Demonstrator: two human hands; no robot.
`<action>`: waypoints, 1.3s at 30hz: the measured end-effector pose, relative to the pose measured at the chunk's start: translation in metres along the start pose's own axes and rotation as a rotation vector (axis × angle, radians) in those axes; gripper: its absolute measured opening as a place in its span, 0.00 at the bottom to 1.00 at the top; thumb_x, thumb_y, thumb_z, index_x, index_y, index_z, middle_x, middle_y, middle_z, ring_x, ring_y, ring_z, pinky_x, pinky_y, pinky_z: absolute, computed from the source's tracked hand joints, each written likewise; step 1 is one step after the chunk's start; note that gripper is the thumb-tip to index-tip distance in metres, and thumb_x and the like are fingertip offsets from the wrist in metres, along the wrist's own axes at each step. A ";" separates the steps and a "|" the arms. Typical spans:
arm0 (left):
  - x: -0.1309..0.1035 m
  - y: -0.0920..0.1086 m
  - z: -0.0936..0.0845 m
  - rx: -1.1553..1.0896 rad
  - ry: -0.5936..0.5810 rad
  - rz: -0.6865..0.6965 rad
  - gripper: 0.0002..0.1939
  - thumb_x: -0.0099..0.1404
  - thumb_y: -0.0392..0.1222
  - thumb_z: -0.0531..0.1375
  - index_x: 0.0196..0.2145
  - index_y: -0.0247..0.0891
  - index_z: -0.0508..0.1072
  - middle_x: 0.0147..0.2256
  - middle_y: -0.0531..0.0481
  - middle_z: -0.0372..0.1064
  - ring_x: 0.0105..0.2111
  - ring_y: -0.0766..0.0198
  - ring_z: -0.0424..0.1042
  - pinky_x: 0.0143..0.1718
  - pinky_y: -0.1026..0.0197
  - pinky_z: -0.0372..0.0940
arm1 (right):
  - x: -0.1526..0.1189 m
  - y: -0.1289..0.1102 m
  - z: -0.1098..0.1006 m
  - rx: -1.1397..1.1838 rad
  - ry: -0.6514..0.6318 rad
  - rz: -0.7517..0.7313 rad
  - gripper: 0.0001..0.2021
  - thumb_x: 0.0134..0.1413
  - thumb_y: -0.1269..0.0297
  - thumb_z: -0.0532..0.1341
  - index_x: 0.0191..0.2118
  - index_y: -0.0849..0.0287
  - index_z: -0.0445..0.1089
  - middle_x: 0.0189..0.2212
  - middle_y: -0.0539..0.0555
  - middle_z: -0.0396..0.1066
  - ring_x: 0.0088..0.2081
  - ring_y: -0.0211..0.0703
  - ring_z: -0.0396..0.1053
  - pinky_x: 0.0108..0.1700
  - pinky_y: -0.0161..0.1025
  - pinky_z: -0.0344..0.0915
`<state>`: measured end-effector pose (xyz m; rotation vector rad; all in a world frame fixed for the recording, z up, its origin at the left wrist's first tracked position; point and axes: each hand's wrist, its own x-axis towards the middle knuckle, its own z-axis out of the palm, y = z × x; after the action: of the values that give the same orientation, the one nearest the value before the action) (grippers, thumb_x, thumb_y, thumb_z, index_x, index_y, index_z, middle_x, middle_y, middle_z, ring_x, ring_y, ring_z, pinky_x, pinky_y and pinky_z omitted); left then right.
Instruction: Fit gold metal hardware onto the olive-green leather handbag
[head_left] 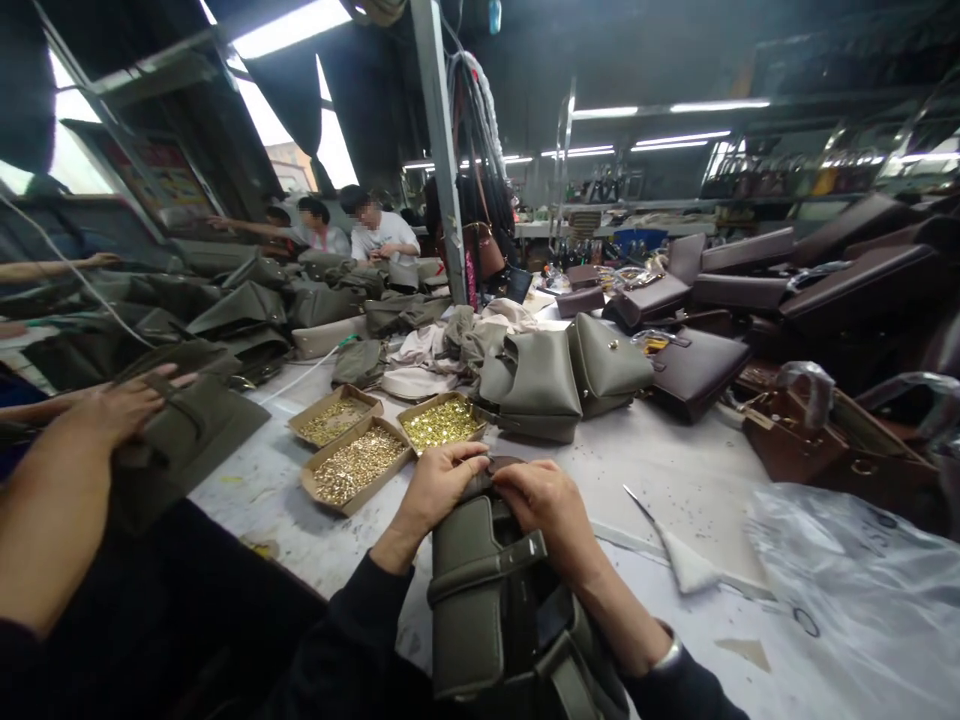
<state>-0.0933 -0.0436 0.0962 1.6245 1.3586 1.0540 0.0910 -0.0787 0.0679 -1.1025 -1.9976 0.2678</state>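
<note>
An olive-green handbag [466,628] lies before me at the table edge, its flap and straps toward me. At the bag's far end, my left hand [437,492] is closed, thumb and fingers pinching its edge. Close beside it, my right hand [551,508] is also closed, fingertips pressed on the same part of the bag. A small dark brown piece shows just behind the fingertips; whether either hand holds it is unclear. Just beyond my left hand stand a tray of yellow-gold metal pieces [442,424] and another tray of gold metal pieces [360,467].
A co-worker's hand [112,410] holds another olive bag [187,430] at left. A pointed tool with a white-wrapped handle [686,560] and plastic film [862,600] lie at right. Olive bags [536,385] and dark brown bags [694,370] are piled beyond. A metal post [442,150] rises behind.
</note>
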 end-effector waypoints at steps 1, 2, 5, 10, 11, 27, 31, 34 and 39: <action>0.000 -0.002 0.001 -0.028 0.002 -0.020 0.15 0.55 0.46 0.67 0.39 0.36 0.83 0.41 0.45 0.82 0.44 0.52 0.79 0.53 0.53 0.71 | -0.003 0.003 0.001 0.009 -0.003 -0.020 0.05 0.65 0.70 0.62 0.39 0.53 0.75 0.33 0.49 0.80 0.35 0.42 0.75 0.45 0.40 0.63; 0.000 -0.004 0.002 -0.056 0.003 -0.039 0.15 0.54 0.46 0.67 0.37 0.35 0.83 0.39 0.44 0.82 0.42 0.52 0.80 0.50 0.54 0.72 | -0.006 0.006 0.002 0.018 -0.008 -0.038 0.06 0.66 0.70 0.61 0.40 0.53 0.75 0.33 0.48 0.80 0.34 0.41 0.75 0.46 0.40 0.63; 0.000 -0.010 0.003 -0.129 0.008 -0.091 0.13 0.52 0.46 0.68 0.33 0.34 0.83 0.34 0.44 0.82 0.36 0.54 0.80 0.42 0.56 0.74 | -0.009 0.008 0.001 0.013 0.001 -0.078 0.05 0.66 0.69 0.61 0.41 0.54 0.74 0.32 0.48 0.79 0.34 0.41 0.74 0.46 0.40 0.63; -0.004 -0.015 0.005 -0.197 0.046 -0.124 0.15 0.51 0.47 0.70 0.33 0.34 0.83 0.34 0.44 0.82 0.36 0.54 0.80 0.41 0.58 0.73 | -0.010 0.005 0.007 -0.065 0.077 -0.107 0.07 0.69 0.68 0.59 0.42 0.53 0.75 0.35 0.51 0.78 0.36 0.42 0.73 0.45 0.40 0.63; -0.005 -0.015 0.005 -0.205 0.056 -0.133 0.15 0.50 0.47 0.70 0.34 0.34 0.83 0.34 0.44 0.82 0.36 0.54 0.80 0.42 0.58 0.73 | -0.011 0.004 0.009 -0.088 0.095 -0.112 0.08 0.69 0.67 0.58 0.43 0.53 0.76 0.36 0.51 0.78 0.36 0.42 0.72 0.45 0.40 0.63; -0.008 -0.011 0.007 -0.189 0.042 -0.110 0.12 0.52 0.45 0.69 0.34 0.36 0.84 0.35 0.47 0.82 0.38 0.54 0.80 0.43 0.58 0.73 | -0.010 0.004 0.017 -0.221 0.160 -0.124 0.12 0.68 0.71 0.56 0.43 0.54 0.76 0.33 0.52 0.73 0.34 0.43 0.67 0.42 0.40 0.61; -0.008 -0.010 0.008 -0.190 0.037 -0.094 0.11 0.53 0.44 0.69 0.33 0.36 0.83 0.35 0.47 0.82 0.38 0.54 0.80 0.44 0.57 0.74 | -0.009 0.002 0.016 -0.206 0.147 -0.104 0.10 0.68 0.70 0.57 0.40 0.54 0.76 0.32 0.52 0.73 0.34 0.43 0.68 0.42 0.41 0.60; -0.009 -0.010 0.009 -0.185 0.027 -0.075 0.10 0.54 0.44 0.69 0.33 0.37 0.83 0.34 0.48 0.82 0.37 0.55 0.80 0.43 0.58 0.73 | -0.008 0.001 0.015 -0.211 0.140 -0.086 0.09 0.68 0.69 0.58 0.39 0.55 0.76 0.31 0.52 0.73 0.34 0.43 0.68 0.42 0.41 0.61; -0.010 -0.010 0.010 -0.159 0.038 -0.076 0.11 0.55 0.45 0.68 0.34 0.36 0.83 0.34 0.48 0.82 0.37 0.56 0.79 0.43 0.58 0.72 | -0.006 -0.002 0.015 -0.222 0.140 -0.089 0.10 0.68 0.68 0.58 0.38 0.55 0.76 0.30 0.53 0.73 0.33 0.43 0.68 0.41 0.41 0.61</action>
<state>-0.0886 -0.0527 0.0823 1.4323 1.3162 1.1230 0.0803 -0.0821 0.0565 -1.1319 -1.9779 -0.0785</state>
